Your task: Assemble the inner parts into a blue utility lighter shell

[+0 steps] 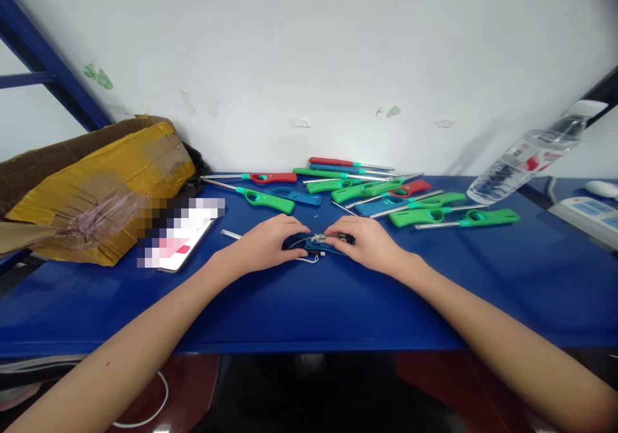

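A blue long-nosed lighter (316,244) with its casing opened up lies on the table between my hands, its inner parts and a thin wire exposed. My left hand (270,243) pinches its front end. The metal tube (230,234) sticks out to the left from behind that hand. At the other end, my right hand (369,240) has thumb and fingers closed on a small clear-and-metal inner part (326,238), which sits over the blue shell. A white wire end (313,259) curls out just below the shell.
Several green, red and blue lighters lie behind my hands, including a green one (270,200) and another green one (490,217). To the left are a phone (186,243) and a taped carton (106,195). A water bottle (524,156) leans at the right.
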The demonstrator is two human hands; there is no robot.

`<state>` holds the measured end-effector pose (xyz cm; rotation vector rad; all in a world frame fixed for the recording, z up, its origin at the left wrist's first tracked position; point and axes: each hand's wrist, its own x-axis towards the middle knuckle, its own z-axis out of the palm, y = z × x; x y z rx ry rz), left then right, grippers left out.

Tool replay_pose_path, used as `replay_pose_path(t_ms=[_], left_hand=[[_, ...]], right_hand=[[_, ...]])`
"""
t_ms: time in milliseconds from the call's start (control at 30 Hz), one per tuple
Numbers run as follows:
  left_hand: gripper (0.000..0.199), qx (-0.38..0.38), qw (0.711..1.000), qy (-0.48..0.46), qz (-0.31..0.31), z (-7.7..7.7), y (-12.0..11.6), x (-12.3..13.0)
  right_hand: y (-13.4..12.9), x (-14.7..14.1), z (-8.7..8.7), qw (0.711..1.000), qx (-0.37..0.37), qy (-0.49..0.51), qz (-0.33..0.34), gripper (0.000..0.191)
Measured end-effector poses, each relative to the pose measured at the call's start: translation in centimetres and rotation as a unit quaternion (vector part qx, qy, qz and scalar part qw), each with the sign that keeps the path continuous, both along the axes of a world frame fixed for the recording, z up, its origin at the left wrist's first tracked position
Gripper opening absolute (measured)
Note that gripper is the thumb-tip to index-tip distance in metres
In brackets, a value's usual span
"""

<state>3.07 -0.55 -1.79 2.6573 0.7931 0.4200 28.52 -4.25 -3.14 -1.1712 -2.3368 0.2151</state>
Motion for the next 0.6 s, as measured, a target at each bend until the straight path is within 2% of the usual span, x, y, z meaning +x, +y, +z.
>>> replay_pose_path(t_ms=[200,400,600], left_hand=[[0.037,0.017,1.000,-0.006,0.014,-0.41,-0.16,0.30],[0.036,0.064,0.998,-0.010,0.020,-0.73,-0.24,0.23],[0.035,0.066,0.997,-0.010,0.023,-0.72,-0.43,0.41]], right_hand=[[-0.30,-0.12,0.31,1.000,0.015,-0.010,-0.010,0.017],[-0.33,-0.04,0.21,0.996,0.072,-0.040,-0.017,0.018],[-0.53,-0.19,0.02,0.989,0.131,-0.061,-0.029,0.018]])
